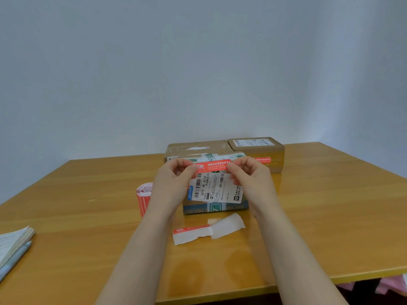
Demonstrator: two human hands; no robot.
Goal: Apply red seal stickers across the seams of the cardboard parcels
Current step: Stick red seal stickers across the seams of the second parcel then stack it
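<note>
The red seal sticker (212,165) is stretched out flat at the centre of the frame, and we have it pinched at both ends. The left hand (174,179) takes the left end and the right hand (251,175) the right end, thumb and curled fingers (191,169) closed tight on the strip on each side. It hangs just over the far top edge of the nearest parcel (217,205), the one with the white shipping label (217,188) turned up towards us. Whether the sticker touches the cardboard, we cannot quite tell from this angle.

Behind that parcel, two brown parcels stand side by side near the wall: the left brown parcel (198,148) and the right brown parcel (257,148). The right one wears a red strip (263,160) on its front face.

Just left of our left wrist lies the supply of red stickers (143,197). Below the nearest parcel, two torn pieces of white backing paper (209,231) lie on the wooden table (88,216), touching each other. At the lower left edge of the frame we catch a booklet (13,243).
</note>
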